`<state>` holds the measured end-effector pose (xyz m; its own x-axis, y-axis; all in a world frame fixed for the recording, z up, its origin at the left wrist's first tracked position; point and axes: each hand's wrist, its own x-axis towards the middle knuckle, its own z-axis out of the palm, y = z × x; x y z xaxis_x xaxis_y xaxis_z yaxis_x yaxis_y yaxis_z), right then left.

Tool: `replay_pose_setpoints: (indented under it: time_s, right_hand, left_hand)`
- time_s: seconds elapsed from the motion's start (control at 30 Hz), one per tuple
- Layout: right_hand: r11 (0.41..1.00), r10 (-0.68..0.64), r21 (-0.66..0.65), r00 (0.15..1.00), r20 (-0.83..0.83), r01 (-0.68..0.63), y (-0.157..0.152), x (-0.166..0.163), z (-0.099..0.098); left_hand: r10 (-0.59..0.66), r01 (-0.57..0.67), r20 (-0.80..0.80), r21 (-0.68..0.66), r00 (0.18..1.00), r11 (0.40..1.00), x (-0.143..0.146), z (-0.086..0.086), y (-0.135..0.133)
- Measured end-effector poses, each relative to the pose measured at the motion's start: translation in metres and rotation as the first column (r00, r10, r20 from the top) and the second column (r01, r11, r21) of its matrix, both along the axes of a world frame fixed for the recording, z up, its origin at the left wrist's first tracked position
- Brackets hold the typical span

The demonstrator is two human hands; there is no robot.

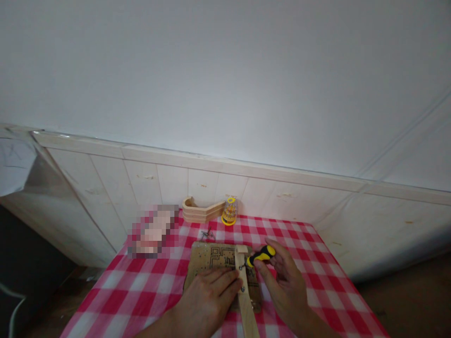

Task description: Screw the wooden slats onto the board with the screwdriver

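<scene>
My right hand grips a short black-and-yellow screwdriver by its handle, tilted down to the left. Its tip points at a dark screw in a pale wooden piece, near the piece's far end. A second screw sits lower along the same wood. From the left, my left hand bears on the wood, its fingertips against the strip's edge and its thumb hidden. Underneath lies a brown board with dark printed lines and lettering.
Similar curved wooden pieces stand together by the wall, beside a clear container with yellow trim. Small dark screws lie behind the board. A blurred-out object rests at the back left of the red-and-white checked tablecloth.
</scene>
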<state>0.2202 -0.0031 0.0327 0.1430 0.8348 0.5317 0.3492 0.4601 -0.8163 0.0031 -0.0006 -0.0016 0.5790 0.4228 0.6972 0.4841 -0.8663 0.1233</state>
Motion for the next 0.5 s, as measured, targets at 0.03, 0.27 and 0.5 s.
replay_pose_setpoints:
  time_s: [0.03, 0.27, 0.5]
  right_hand:
    - [1.000, 0.016, -0.004, 1.000, 0.003, -0.016, -0.0001, 0.0001, 0.0004]
    - [1.000, 0.018, 0.013, 1.000, 0.003, -0.018, 0.0009, -0.0004, 0.0028]
    - [0.999, -0.045, -0.012, 0.999, -0.013, 0.045, 0.0008, -0.0006, -0.0016]
  left_hand:
    - [0.000, 0.000, -0.004, 0.000, 1.000, 1.000, 0.0000, 0.0001, 0.0000]
    - [-0.004, 0.004, -0.018, 0.010, 1.000, 1.000, 0.0010, 0.0033, 0.0010]
    - [0.005, -0.005, -0.005, 0.018, 1.000, 1.000, 0.0009, 0.0009, 0.0008]
